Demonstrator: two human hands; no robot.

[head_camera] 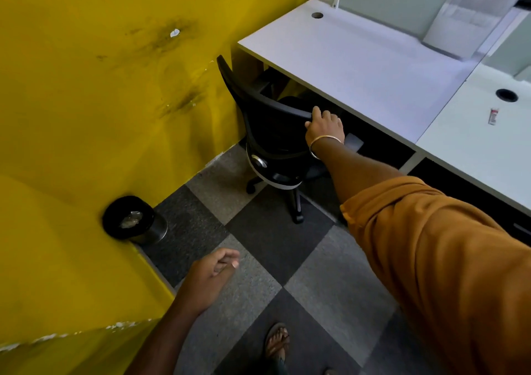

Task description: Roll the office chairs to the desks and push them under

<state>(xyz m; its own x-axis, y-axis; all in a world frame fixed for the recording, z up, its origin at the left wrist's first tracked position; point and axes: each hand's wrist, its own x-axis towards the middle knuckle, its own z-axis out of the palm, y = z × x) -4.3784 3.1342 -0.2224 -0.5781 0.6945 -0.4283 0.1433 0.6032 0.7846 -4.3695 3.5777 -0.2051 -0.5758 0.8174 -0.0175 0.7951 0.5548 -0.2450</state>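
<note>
right hand [326,126] grips top of black office chair [270,133] backrest, seat under white bench [359,67]. left hand [214,274] loosely curled, holding nothing, well apart.

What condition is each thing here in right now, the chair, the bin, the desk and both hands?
Black mesh office chair: upright, seat tucked under the desk.
White rectangular desk: top bare.
Round black waste bin: upright, open, crumpled litter inside.
Right hand: gripping the chair's backrest top.
Left hand: loosely curled, holding nothing.
</note>
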